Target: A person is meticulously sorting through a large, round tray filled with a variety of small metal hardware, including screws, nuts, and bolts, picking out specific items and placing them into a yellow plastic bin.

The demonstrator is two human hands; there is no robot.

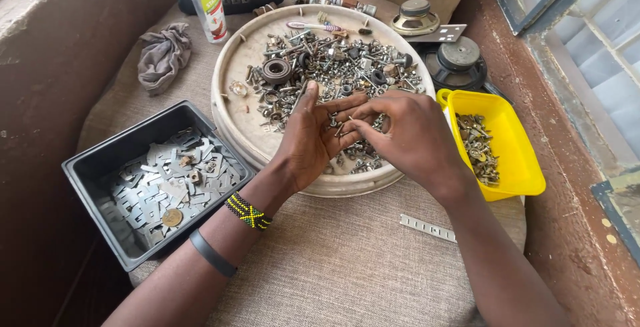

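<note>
Head view. I see both hands over the near half of a round shallow tray (230,67) that sits mid-tabletop, toward the far edge. The tray carries a heap of mixed hardware (337,67): screws, nuts, washers, a few black rings.

Left hand (313,137): palm turned up and cupped, fingers loosely spread, its grip open. It seems to serve as a holding dish; a few small pieces lie near the fingers, but I cannot tell whether they rest on the palm or in the tray beneath.

Right hand (410,137): fingertips drawn together in a pinch at the left palm. A thin screw-like piece (351,120) shows at the tips; I judge the pinch closed on it, though it is too small to be sure.

Step in hand, as I judge it: sorting, one piece picked out.

Yellow bin (527,167) at the right edge holds brass-coloured screws; black bin (87,174) at the left edge holds flat grey plates. The next move calls for matching the piece to a bin while keeping the pinch firm.
</note>
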